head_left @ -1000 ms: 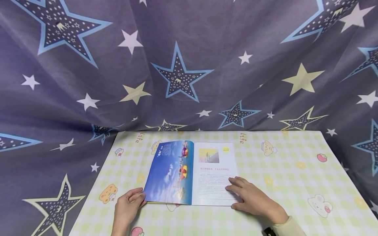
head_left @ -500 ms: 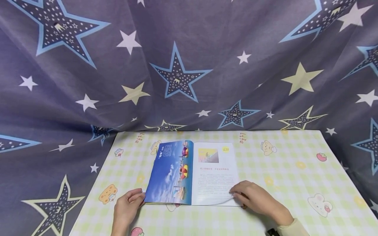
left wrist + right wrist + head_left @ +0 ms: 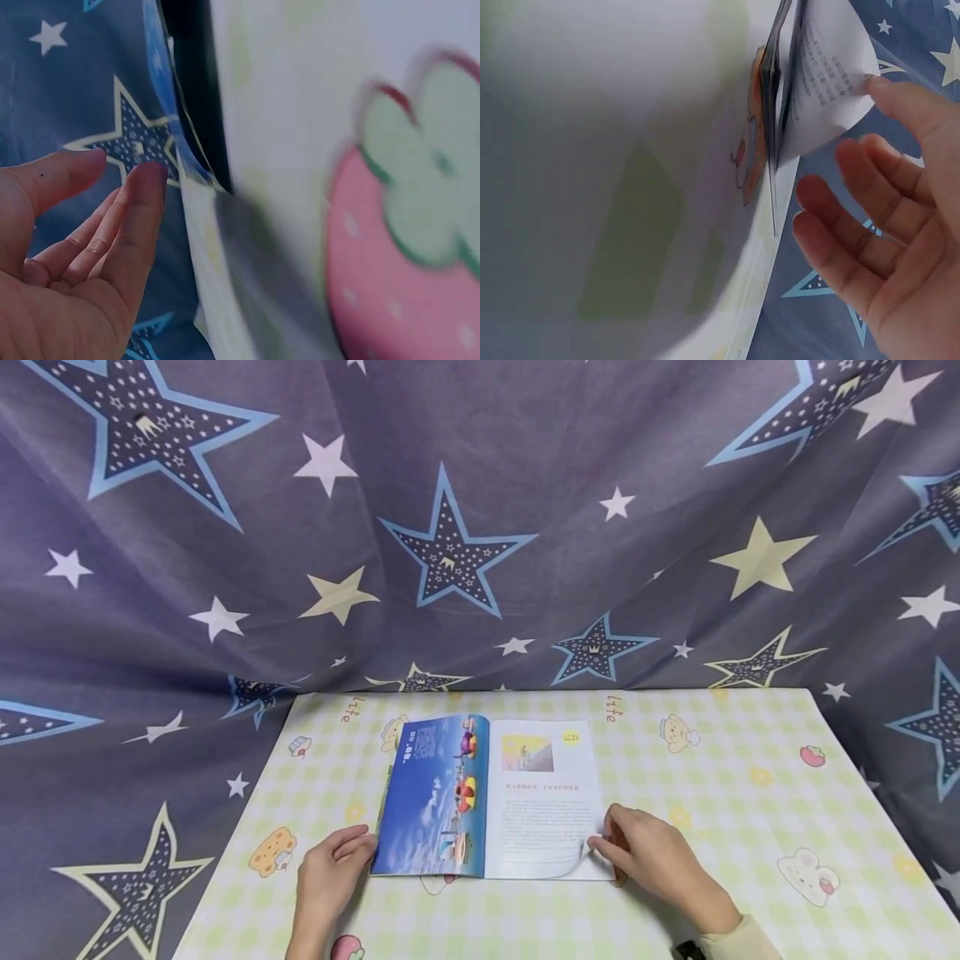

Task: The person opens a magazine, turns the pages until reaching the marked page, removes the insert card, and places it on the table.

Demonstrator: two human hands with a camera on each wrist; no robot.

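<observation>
Paper is the working material: an open picture book (image 3: 487,797) lies flat near the middle of the bench (image 3: 750,827), which carries a green-and-yellow checked cover printed with cartoon bears and strawberries. Its spine runs away from the person, so the pages turn from right to left about that axis. The right hand (image 3: 660,860) is the nearer grip to the loose leaf: it sits at the near right corner of the text page (image 3: 551,810), thumb and fingertips pinching that corner, which curls up off the pages beneath. From this grip the rest of the page lies to the left and farther away, towards the spine. In the right wrist view the lifted corner (image 3: 829,82) shows printed text and touches the fingertips (image 3: 889,90), with the remaining fingers loosely bent below it. The left hand (image 3: 330,872) rests on the bench at the near left corner of the blue illustrated page (image 3: 431,802), fingers relaxed and nearly straight, fingertips touching the page edge and holding nothing. In the left wrist view the fingers (image 3: 139,217) lie extended beside the bench edge. Nothing stands on the bench between the hands other than the book itself; the swing of the page over the spine is unobstructed. A dark star-printed cloth (image 3: 465,527) hangs behind and to both sides, well apart from the book
</observation>
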